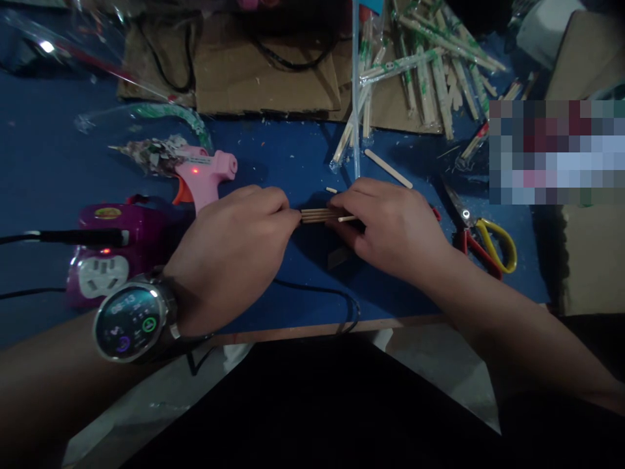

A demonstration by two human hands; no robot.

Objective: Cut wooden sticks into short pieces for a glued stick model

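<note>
Both hands meet over a blue work surface (293, 156). My left hand (234, 247), with a round watch (131, 322) on its wrist, pinches one end of a small bundle of thin wooden sticks (317, 215). From the other side my right hand (390, 228) grips the same sticks, its fingers curled over them. The bundle lies level between the two hands, just above the surface. One stick end pokes out pale near the right fingers.
A pink glue gun (205, 172) lies left of the hands beside a purple power strip (112, 251) with a lit red light. Yellow-handled scissors (481, 234) sit to the right. Wrapped chopsticks (430, 65) and cardboard (263, 71) fill the back. A flat wooden stick (388, 168) lies nearby.
</note>
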